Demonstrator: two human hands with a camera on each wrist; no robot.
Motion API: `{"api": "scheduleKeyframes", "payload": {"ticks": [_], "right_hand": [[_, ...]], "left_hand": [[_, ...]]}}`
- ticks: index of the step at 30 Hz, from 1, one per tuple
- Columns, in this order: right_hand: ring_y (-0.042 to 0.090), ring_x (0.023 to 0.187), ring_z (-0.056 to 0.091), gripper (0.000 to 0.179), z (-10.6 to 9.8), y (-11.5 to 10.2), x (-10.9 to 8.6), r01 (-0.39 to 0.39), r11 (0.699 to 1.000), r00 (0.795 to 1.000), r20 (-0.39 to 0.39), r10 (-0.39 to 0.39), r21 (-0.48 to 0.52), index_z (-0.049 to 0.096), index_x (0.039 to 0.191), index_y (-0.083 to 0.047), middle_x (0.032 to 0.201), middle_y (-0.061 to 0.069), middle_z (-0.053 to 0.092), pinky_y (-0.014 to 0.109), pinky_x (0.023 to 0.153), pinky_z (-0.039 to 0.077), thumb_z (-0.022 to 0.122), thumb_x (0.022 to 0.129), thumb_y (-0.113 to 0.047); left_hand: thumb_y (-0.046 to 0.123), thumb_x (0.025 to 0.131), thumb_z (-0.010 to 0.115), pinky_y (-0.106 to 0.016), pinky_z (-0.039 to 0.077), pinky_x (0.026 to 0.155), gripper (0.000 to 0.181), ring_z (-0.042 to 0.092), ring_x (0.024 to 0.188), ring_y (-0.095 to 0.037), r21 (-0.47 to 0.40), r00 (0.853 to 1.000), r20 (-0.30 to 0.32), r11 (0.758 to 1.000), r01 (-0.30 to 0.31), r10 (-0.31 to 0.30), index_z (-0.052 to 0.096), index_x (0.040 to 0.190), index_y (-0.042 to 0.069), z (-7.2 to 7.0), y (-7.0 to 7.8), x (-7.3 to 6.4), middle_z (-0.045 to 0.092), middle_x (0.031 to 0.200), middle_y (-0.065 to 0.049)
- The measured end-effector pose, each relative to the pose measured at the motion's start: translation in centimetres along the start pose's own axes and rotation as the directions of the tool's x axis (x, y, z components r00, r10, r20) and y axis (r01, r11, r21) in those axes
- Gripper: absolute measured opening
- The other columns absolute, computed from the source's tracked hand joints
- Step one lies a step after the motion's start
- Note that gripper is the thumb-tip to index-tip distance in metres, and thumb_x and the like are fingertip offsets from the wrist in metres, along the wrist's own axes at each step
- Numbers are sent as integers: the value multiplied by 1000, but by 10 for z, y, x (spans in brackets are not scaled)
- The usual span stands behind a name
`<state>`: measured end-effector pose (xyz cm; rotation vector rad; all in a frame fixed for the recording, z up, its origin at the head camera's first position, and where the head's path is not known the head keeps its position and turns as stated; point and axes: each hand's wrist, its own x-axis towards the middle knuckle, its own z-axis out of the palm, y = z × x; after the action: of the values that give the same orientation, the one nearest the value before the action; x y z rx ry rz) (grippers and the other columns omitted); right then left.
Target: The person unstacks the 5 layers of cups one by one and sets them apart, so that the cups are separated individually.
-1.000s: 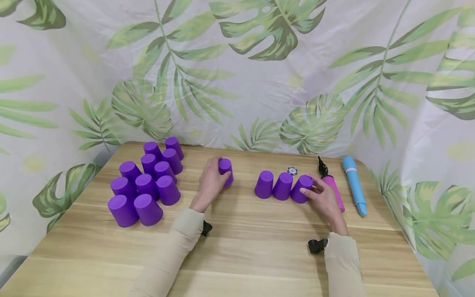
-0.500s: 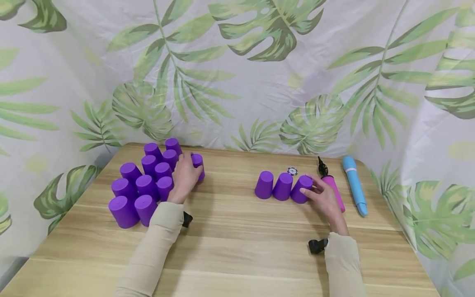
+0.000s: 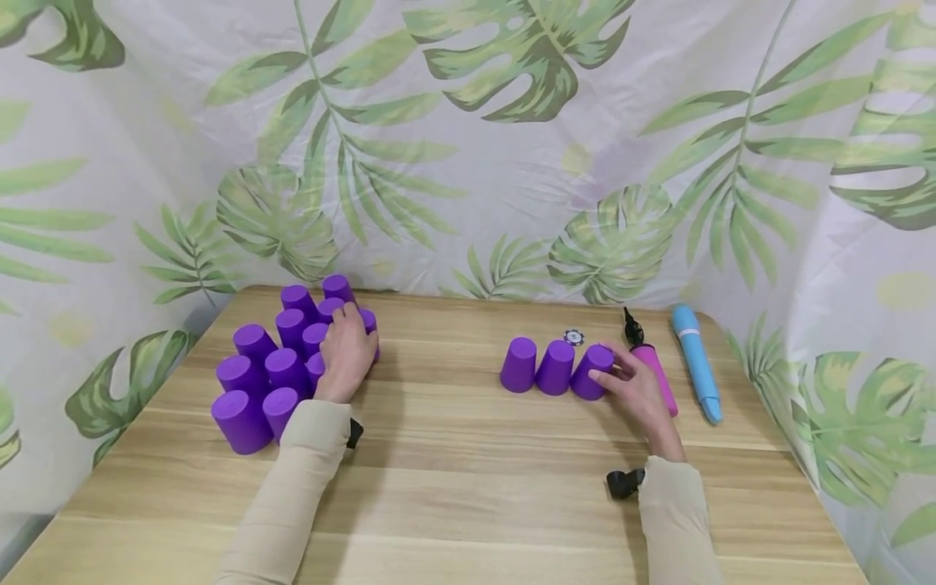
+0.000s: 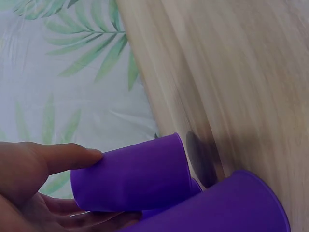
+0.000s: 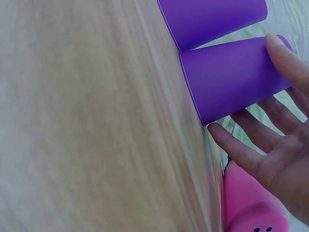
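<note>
My left hand (image 3: 348, 356) holds an upside-down purple cup (image 4: 133, 176) by its upper part, thumb on one side and fingers on the other. In the left wrist view a narrow gap and a shadow show between that cup's rim and the table. It is at the right edge of a group of upside-down purple cups (image 3: 241, 422), partly hidden by my hand. On the right, my right hand (image 3: 638, 392) grips the end purple cup (image 5: 231, 79) of a row of three, its rim on the table. The middle cup (image 3: 555, 368) and left cup (image 3: 518, 366) stand beside it.
Behind the row lies a patterned poker chip (image 3: 574, 337). To the right of my right hand are a pink hand pump (image 3: 660, 378) with a black nozzle and a blue stick-like tool (image 3: 698, 366). A leaf-print cloth (image 3: 468, 162) hangs behind the wooden table (image 3: 468, 487).
My left hand has carried its cup leftward from the middle of the table to the group's right edge. The right hand has stayed on the end cup of the row.
</note>
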<state>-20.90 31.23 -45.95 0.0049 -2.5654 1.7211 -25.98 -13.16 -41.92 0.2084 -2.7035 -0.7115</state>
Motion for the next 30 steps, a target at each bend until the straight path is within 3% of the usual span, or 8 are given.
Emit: {"api": "scheduleKeyframes", "payload": {"ticks": [13, 26, 30], "right_hand": [[39, 124, 50, 66, 0, 2, 1, 29, 1000, 1000, -6, -29, 0, 45, 143, -8, 135, 23, 52, 48, 104, 39, 74, 86, -24], [39, 125, 50, 67, -1, 3, 2, 37, 999, 999, -8, -37, 3, 45, 143, -9, 135, 22, 52, 47, 105, 39, 74, 85, -25], [39, 125, 49, 68, -1, 3, 2, 30, 1000, 1000, -1, -30, 0, 45, 144, -9, 136, 23, 52, 48, 104, 39, 74, 85, -26]], "left_hand": [[12, 86, 61, -65, 46, 71, 36, 56, 92, -52, 50, 1000, 25, 999, 4, -5, 44, 110, -8, 1, -4, -3, 51, 104, -31], [16, 88, 62, -65, 46, 72, 35, 54, 92, -53, 77, 1000, -15, 997, -22, 23, 48, 107, -10, 1, -6, -4, 54, 103, -33], [15, 89, 63, -64, 46, 69, 33, 53, 90, -52, 81, 995, -81, 995, -54, 61, 50, 108, -9, -5, 0, -12, 53, 104, -31]]}}
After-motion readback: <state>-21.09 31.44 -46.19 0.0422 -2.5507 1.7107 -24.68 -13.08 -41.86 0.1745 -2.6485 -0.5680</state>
